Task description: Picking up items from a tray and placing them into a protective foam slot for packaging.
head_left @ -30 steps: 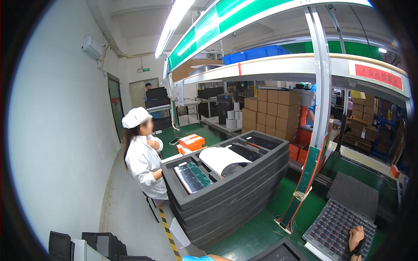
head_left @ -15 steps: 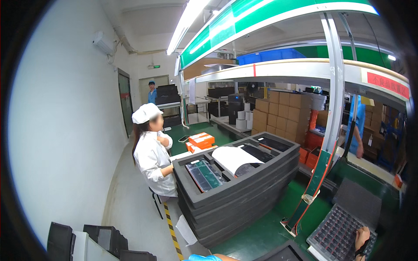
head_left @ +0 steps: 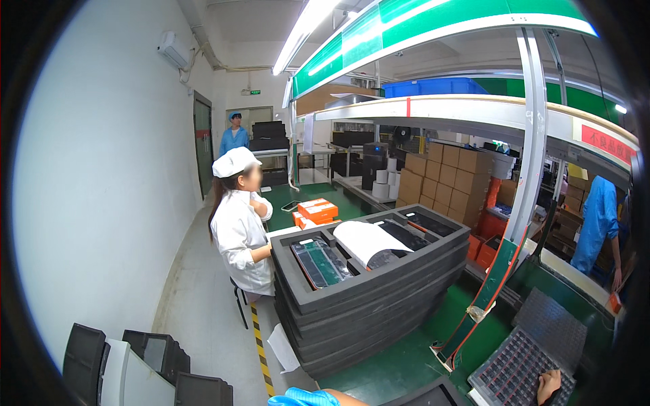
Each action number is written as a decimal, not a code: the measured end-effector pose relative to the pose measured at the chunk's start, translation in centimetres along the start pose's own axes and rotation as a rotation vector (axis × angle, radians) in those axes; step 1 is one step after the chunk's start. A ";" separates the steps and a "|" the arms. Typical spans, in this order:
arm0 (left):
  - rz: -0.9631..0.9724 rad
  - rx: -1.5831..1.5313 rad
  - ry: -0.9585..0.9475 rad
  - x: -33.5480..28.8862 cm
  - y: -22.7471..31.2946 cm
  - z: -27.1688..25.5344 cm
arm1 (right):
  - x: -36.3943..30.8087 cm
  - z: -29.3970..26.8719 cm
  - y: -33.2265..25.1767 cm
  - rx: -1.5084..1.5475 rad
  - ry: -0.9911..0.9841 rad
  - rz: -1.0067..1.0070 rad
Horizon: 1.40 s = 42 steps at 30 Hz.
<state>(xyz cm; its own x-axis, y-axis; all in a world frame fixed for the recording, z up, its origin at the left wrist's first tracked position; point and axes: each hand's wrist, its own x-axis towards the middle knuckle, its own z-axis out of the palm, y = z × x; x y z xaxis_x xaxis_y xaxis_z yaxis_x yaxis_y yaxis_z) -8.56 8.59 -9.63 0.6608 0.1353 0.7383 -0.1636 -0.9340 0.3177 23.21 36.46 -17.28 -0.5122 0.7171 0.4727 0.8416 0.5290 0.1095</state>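
Observation:
My right hand (head_left: 547, 386) shows only partly at the lower right edge, its fingers lying on a black grid tray (head_left: 514, 362) of small cells on the green bench. My left hand is out of view; only a forearm in a blue sleeve (head_left: 305, 398) enters at the bottom edge. Beside that forearm sits the corner of a dark tray (head_left: 433, 392). Ahead stands a tall stack of black foam trays (head_left: 359, 308); its top tray holds a green circuit board (head_left: 318, 262) and a curled white sheet (head_left: 369, 242).
A seated person in a white coat and cap (head_left: 240, 230) works just left of the stack. Another person in blue (head_left: 235, 139) stands far back, and a third in blue (head_left: 599, 223) at the right. Orange boxes (head_left: 317, 210), cardboard cartons (head_left: 447, 176), a slanted frame post (head_left: 511, 223) and dark bins (head_left: 145, 352) surround the bench.
The view has drifted a little, so the stack and the seated person sit slightly further right in the picture. My right hand stays on the grid tray.

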 end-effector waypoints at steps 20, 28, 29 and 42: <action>-0.014 -0.014 -0.025 -0.3 0.0 0.4 | 0.1 10.2 8.3 0.185 0.210 0.048; -0.173 -0.056 -0.245 0.2 0.9 -2.3 | 1.7 5.4 2.3 0.090 0.193 0.139; -0.203 -0.047 -0.291 1.0 1.5 -3.0 | 2.0 5.2 2.2 0.078 0.152 0.108; -0.229 -0.011 -0.357 2.4 1.5 -3.2 | 0.4 4.2 2.5 0.184 0.204 0.154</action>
<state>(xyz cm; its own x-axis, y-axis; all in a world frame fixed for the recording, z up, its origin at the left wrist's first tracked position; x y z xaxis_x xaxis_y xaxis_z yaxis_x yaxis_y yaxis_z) -9.58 8.62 -5.44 0.8931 0.2137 0.3959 0.0102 -0.8894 0.4570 24.36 39.98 -20.47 -0.3209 0.6990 0.6391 0.8516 0.5082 -0.1283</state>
